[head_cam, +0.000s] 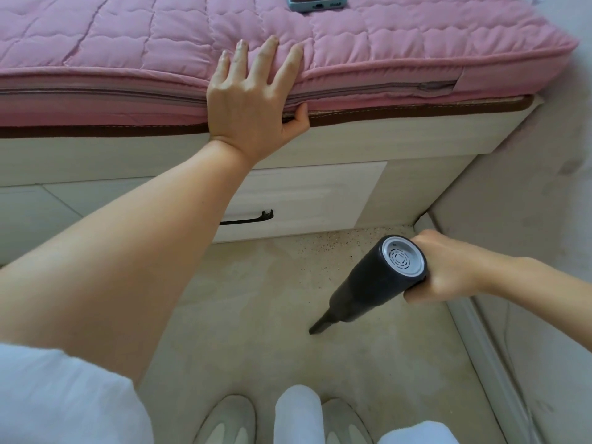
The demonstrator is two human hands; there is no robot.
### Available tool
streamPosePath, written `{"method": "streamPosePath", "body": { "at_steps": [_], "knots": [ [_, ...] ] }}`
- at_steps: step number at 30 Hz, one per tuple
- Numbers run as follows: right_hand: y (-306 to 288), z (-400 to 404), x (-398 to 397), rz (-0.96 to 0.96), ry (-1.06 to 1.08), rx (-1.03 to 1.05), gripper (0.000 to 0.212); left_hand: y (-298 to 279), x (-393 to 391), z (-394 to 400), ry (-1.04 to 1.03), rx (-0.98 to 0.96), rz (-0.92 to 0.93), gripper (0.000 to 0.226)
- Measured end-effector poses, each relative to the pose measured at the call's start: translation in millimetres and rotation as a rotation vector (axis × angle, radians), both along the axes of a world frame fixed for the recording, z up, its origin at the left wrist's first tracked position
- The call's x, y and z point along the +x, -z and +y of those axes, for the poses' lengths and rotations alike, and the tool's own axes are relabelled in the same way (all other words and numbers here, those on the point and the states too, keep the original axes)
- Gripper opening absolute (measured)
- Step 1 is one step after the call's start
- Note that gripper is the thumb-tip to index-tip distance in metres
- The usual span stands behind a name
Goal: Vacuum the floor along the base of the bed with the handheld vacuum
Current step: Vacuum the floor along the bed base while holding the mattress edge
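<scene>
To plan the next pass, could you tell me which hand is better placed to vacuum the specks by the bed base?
Right. The right hand already grips the vacuum, nozzle down near the specks; the left hand rests on the mattress edge.

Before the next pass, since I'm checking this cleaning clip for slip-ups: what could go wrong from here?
1. The handheld vacuum's nozzle tip points at bare floor, away from the dark specks along the bed base, so the crumbs could get missed.
2. The left hand leans on the pink mattress edge; the soft cover could shift and upset balance.
3. The drawer handle sticks out low; the nozzle may knock it.
</scene>
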State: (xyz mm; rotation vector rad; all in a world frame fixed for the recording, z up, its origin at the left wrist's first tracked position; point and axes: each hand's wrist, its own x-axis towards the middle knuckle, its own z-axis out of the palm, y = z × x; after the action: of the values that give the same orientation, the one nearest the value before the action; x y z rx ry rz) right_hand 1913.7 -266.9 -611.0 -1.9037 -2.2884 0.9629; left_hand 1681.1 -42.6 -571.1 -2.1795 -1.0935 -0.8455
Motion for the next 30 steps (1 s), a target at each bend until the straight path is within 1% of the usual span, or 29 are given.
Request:
{"method": "streamPosePath", "body": {
  "at_steps": [3,6,10,13,17,23,26,30],
  "knots": [
    [0.2,2.6,-0.2,-0.021,0.020,0.082,0.023,1.8,-0.2,0.3,0.007,0.019,-0.007,0.056],
    [-1.9,4.0,-1.3,-0.012,0.038,0.112,0.026,1.7,0.0,0.9,0.008,0.029,-0.018,0.056],
    [-4.8,6.5,-2.0,0.001,0.039,0.056,0.024,1.8,-0.4,-0.7,0.011,0.010,-0.024,0.057],
    [-4.3,10.7,-2.4,-0.007,-0.001,0.000,0.021,0.4,-0.3,-3.1,0.014,0.006,-0.070,0.056],
    [0.3,19.3,-4.0,-0.024,-0.020,0.024,0.020,2.5,3.4,-1.8,0.025,0.030,-0.128,0.053],
    [0.7,39.5,-0.8,-0.043,0.082,0.095,0.019,5.7,6.2,-0.5,0.023,0.096,-0.145,0.051],
    [-0.3,47.6,3.1,-0.087,0.131,0.103,0.018,4.2,4.3,1.1,0.030,0.095,-0.153,0.052],
    [-3.5,51.9,5.0,-0.114,0.111,0.066,0.020,3.2,4.6,-0.9,0.027,0.077,-0.159,0.052]
  ]
}}
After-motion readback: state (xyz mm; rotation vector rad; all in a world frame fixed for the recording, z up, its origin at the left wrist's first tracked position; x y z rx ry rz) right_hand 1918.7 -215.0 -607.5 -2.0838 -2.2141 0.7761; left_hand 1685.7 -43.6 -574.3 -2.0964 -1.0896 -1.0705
